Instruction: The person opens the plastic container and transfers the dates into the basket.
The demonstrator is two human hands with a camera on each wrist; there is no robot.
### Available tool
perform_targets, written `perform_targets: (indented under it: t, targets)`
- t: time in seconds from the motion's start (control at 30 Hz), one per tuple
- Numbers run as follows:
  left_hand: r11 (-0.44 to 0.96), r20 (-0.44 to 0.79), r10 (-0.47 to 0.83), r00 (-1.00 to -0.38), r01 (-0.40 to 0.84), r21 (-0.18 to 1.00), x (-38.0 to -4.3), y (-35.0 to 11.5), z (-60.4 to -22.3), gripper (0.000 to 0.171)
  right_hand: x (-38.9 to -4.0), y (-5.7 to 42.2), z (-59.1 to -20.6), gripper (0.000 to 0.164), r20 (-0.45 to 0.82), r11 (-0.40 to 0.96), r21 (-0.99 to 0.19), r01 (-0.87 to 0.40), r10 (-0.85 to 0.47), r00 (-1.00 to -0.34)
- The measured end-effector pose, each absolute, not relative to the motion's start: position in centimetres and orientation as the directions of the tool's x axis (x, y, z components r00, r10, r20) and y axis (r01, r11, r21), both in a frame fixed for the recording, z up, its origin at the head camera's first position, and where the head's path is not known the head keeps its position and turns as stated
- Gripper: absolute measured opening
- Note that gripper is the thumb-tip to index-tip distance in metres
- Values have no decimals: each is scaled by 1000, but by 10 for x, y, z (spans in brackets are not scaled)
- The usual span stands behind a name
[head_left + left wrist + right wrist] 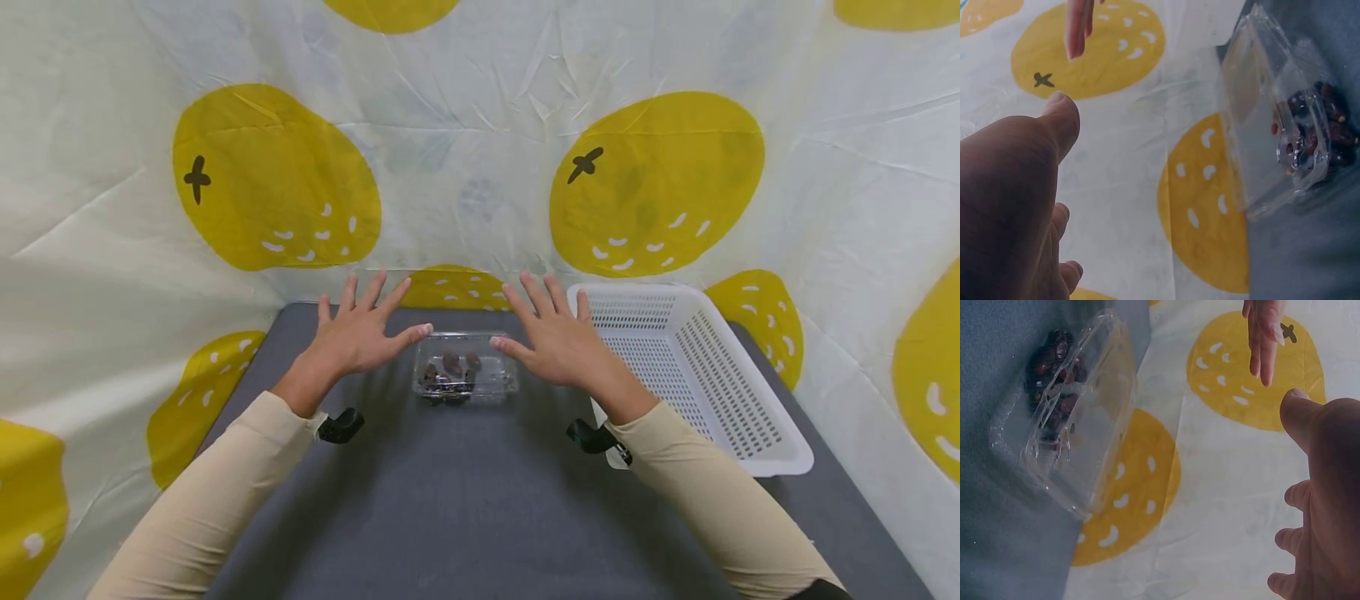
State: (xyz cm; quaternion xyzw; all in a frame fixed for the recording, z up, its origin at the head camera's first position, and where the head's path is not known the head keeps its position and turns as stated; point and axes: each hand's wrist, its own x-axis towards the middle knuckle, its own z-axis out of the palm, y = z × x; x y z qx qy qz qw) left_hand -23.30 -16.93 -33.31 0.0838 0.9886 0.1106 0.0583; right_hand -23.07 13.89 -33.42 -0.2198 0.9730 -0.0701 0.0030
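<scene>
A clear plastic box (491,375) with a lid stands on the grey table, toward its far edge. Inside it, mostly in the left half, lie several dark reddish-brown, shiny oval pieces (1334,103) that look like dried dates. My left hand (358,335) is held in the air left of the box, fingers spread and straight. On the other side, my right hand (558,346) is raised the same way, its thumb pointing toward the box. Both hands hold nothing and look apart from the box in the wrist views.
A white perforated plastic basket (750,396) stands at the right of the table (465,517), partly behind my right hand and forearm. A white cloth (465,192) with big yellow fruit prints hangs behind and beside the table. Each wrist carries a black strap.
</scene>
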Motion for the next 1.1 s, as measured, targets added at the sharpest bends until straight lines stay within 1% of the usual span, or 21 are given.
perform_targets:
  t: [0.47,0.77,1.1]
  targets:
    - [965,-85,173,-981,151,216,-229,-168,-348,92,-232,132,-351,86,20,889,-133,-437,-439,-898]
    - [962,-85,174,-981,151,227,-228,-168,-356,92,-228,126,-353,83,24,873,-177,-455,-458,-889]
    - [960,-93,185,-978,159,230,-225,-170,-363,92,-231,119,-358,85,29,879,-153,-452,-453,-891]
